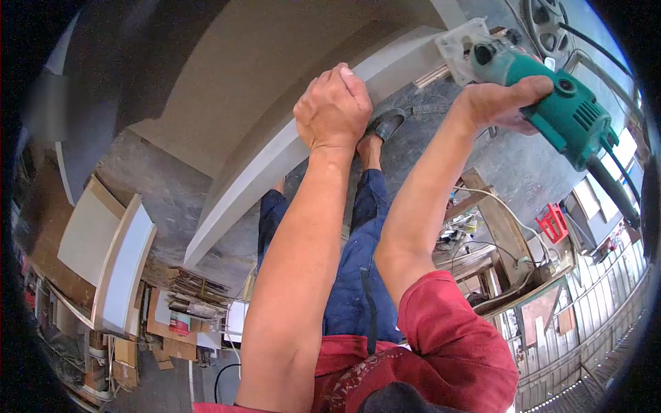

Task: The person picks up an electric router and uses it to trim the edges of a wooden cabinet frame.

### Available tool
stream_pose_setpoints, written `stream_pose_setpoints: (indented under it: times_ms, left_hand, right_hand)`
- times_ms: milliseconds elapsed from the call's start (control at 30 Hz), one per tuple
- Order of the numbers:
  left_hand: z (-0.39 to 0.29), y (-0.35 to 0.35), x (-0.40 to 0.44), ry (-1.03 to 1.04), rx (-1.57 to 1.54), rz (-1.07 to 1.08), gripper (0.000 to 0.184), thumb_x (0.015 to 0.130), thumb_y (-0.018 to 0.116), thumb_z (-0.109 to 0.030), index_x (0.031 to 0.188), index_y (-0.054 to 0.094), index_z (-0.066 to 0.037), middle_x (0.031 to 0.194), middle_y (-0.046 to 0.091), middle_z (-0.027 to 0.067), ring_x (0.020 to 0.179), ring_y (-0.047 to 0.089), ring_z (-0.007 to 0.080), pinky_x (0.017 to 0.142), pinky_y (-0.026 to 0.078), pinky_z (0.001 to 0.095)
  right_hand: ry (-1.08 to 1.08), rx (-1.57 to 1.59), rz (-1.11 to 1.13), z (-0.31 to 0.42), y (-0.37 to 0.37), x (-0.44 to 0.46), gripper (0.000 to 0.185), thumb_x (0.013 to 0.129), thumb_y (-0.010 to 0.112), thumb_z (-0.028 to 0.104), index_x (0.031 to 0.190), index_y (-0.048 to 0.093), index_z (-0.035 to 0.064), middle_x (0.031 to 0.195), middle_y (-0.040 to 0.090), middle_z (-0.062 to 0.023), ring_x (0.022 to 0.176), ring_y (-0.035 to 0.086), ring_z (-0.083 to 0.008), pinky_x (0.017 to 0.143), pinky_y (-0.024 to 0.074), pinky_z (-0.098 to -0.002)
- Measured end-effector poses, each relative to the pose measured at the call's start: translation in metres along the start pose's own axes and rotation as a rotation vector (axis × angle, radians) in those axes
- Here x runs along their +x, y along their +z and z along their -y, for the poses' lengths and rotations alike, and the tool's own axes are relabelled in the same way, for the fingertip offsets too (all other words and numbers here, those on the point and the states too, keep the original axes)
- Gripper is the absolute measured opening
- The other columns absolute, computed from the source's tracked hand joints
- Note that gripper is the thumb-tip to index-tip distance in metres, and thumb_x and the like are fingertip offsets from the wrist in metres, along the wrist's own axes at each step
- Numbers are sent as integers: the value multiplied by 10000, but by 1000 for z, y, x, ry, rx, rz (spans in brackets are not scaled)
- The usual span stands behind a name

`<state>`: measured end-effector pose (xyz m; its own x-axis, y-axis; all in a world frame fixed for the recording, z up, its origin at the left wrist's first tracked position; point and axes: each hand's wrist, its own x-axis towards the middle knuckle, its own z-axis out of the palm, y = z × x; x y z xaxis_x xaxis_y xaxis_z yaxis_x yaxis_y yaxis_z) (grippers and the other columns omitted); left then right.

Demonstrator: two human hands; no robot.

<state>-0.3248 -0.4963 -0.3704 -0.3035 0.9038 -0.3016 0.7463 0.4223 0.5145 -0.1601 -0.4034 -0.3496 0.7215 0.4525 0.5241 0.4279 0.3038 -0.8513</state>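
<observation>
My right hand (506,103) is wrapped around a green trim router (571,107), thumb along its body. The router lies tilted, its clear base (458,51) at the far end of a curved panel's pale edge and its cord trailing down to the right. I cannot tell whether the bit touches the panel. My left hand (334,110) is closed over the edge of the large curved panel (255,148), knuckles up; its fingertips are hidden. The panel has a brown face and a light, thick curved rim that runs down to the lower left.
A smaller curved white piece (124,265) stands at the left near stacked wood offcuts (196,296). On the right are a wooden frame stand (509,234) with cables, a red stool (552,224) and a wheeled machine part (547,27). My shoe (387,124) is beside the panel.
</observation>
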Motion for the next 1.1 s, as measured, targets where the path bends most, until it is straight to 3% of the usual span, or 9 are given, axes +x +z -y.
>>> stream_pose_setpoints:
  times_ms: [100,200,300,367,533,667,833,900,1100]
  left_hand:
    - [-2,-1,0,-36,41,28,386,965,420,-292,1048,763,-136,995,737,124,916,694,363,831,541,456]
    - [-2,1,0,-44,55,18,396,972,406,-304,1045,766,-156,992,738,121,935,693,351,848,533,447]
    - [-1,3,-1,-57,109,15,411,976,393,-313,1054,765,-156,1000,740,118,949,694,346,859,530,439]
    - [-1,2,-1,-48,121,14,418,979,385,-314,1059,764,-157,1008,741,114,960,693,347,867,528,437]
    - [-2,4,-1,-42,135,-14,403,964,407,-302,1029,766,-130,1016,737,126,959,694,352,871,533,432]
    - [-4,0,-3,-40,179,-13,453,996,347,-329,1077,760,-162,1032,742,108,992,687,356,899,515,438]
    - [-5,2,-2,-54,210,-27,436,980,366,-333,1043,758,-152,1010,733,139,955,690,369,864,531,450]
    - [5,5,0,-24,263,-13,424,989,372,-333,1038,755,-156,1000,727,155,953,688,378,853,529,472]
    - [18,-36,-47,113,3,-91,277,943,549,-257,1055,744,-95,1044,721,173,964,693,362,844,545,412]
  right_hand:
    - [-98,47,-54,-4,-1,10,590,841,723,454,1014,532,-77,869,637,-176,736,652,-249,679,587,-402]
    - [137,8,-69,2,-34,25,685,844,653,615,1018,542,-38,932,644,-184,761,667,-255,692,587,-382]
    - [461,78,25,16,-91,44,607,922,563,580,1029,552,-17,944,640,-156,875,652,-258,792,554,-388]
    - [591,28,-26,21,-118,51,680,915,501,653,1027,564,-14,943,645,-157,879,653,-264,786,550,-383]
    - [993,-77,239,22,-194,63,465,947,613,456,1044,616,1,910,684,-124,805,661,-222,744,538,-364]
    - [1118,-325,490,24,-244,55,363,902,730,277,1115,655,-7,970,707,-99,823,648,-162,788,517,-333]
    - [945,-415,798,61,-271,52,489,808,806,304,1143,649,-16,992,719,-95,866,668,-211,842,519,-351]
    - [939,-597,1026,79,-279,59,558,772,827,334,1145,636,-35,974,725,-155,862,690,-254,814,527,-373]
    - [753,-706,1204,82,-329,62,609,719,847,365,1100,614,-49,892,693,-250,828,685,-418,754,528,-449]
